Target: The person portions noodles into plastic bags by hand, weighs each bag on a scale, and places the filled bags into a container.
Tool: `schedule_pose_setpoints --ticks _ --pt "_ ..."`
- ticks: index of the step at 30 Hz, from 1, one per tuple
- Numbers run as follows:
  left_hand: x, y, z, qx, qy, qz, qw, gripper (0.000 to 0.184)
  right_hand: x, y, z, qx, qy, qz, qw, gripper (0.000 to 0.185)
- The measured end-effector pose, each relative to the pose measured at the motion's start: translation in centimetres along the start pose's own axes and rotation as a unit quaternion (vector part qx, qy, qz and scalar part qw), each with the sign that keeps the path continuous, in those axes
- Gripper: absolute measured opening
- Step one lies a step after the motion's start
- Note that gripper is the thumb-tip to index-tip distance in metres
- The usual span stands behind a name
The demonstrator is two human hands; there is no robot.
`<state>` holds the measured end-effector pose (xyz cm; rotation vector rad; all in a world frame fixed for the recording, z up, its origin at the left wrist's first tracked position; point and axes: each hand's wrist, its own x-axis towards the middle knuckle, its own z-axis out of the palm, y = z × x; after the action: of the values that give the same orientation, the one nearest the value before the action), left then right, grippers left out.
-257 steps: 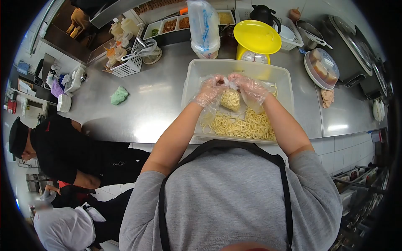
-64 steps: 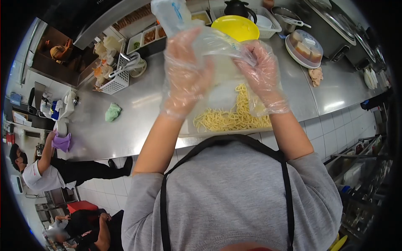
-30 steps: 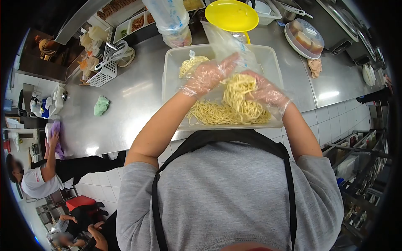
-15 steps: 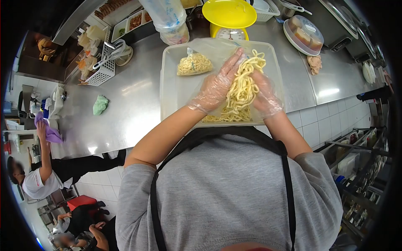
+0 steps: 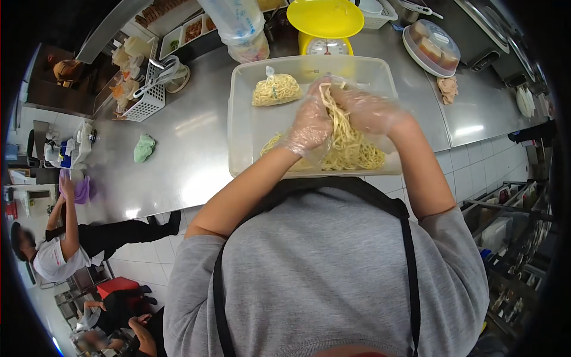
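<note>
Loose yellow noodles [image 5: 357, 152] lie along the near side of a translucent plastic tub [image 5: 237, 119]. Over them, my gloved left hand [image 5: 312, 124] is closed round a clear plastic bag, whose outline is hard to make out. My gloved right hand [image 5: 370, 110] is bent over a strand bundle at the bag, its fingers closed on noodles that trail down to the pile. Both hands wear clear plastic gloves and nearly touch. A tied bag of noodles [image 5: 277, 90] rests in the tub's far left corner.
Behind the tub stands a yellow scale [image 5: 326, 21], with a tall plastic-wrapped stack [image 5: 237, 27] to its left. A green cloth [image 5: 144, 148] lies on the steel counter [image 5: 184, 143]. A covered cake container [image 5: 431, 49] is at right. A co-worker [image 5: 53, 256] stands at far left.
A filled, tied bag now sits in the tub's far left. Since half a second ago, the right hand has moved up over the noodles, and the lifted noodles have dropped lower.
</note>
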<state>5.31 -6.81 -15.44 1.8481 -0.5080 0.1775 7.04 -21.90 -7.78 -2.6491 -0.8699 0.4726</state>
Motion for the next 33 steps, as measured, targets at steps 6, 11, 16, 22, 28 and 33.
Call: schedule_pose_setpoints --ticks 6,11,16,22,28,33 --pt "1.0 2.0 0.3 -0.325 0.045 -0.158 0.931 0.055 -3.7 0.5 -1.3 0.126 0.182 -0.083 0.972 0.071" --pt "0.3 4.1 0.5 -0.475 0.071 -0.258 0.839 0.056 -3.0 0.7 5.3 0.142 0.324 0.019 0.935 0.083" --pt "-0.3 3.3 -0.9 -0.4 0.016 -0.3 0.866 0.063 -2.7 3.0 5.8 0.285 0.221 0.037 0.932 0.072" --pt "-0.8 3.7 -3.6 0.062 -0.124 -0.075 0.988 0.075 -3.9 0.0 -0.4 0.318 0.234 0.039 0.918 0.045" --pt "-1.1 3.3 -3.2 -0.042 -0.079 -0.083 0.992 0.074 0.9 1.0 4.8 0.005 0.194 -0.088 0.977 0.019" --pt "-0.9 4.1 -4.5 -0.092 -0.017 -0.161 0.983 0.079 -0.8 -0.5 0.5 0.098 0.134 -0.146 0.975 0.038"
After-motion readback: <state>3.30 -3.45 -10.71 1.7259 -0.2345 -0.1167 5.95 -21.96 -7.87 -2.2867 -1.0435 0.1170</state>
